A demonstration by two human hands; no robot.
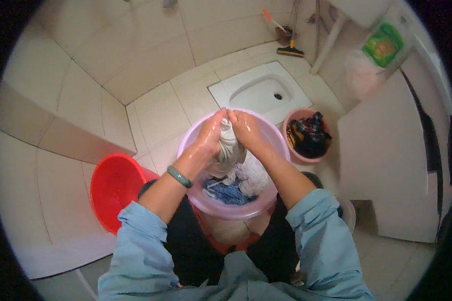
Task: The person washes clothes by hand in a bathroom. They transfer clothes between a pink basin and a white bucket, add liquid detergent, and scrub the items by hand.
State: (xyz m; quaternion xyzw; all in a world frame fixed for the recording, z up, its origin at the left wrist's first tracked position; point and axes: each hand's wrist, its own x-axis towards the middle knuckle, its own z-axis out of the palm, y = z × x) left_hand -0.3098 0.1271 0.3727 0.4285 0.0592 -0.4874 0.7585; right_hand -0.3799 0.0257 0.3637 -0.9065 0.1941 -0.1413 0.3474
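Note:
Both my hands grip a wet white cloth (228, 142) above a light purple basin (192, 200). My left hand (209, 134), wet and with a green bangle on its wrist, is closed round the cloth's left side. Close against it at the top, my right hand (245, 129) is closed on the same cloth. The cloth hangs in folds between them; what kind of garment it is, I cannot tell. Lower in the basin lie a blue patterned cloth (229, 193) and a pale lilac-white cloth (252, 176), both wet and bunched.
A red bucket (116, 188) stands at the left. On the right is a pink basin (288, 150) of dark clothes (309, 135). Beyond lies a white squat toilet (238, 90), with a floor brush (290, 51) by the wall. A white cabinet (381, 160) edges the right side.

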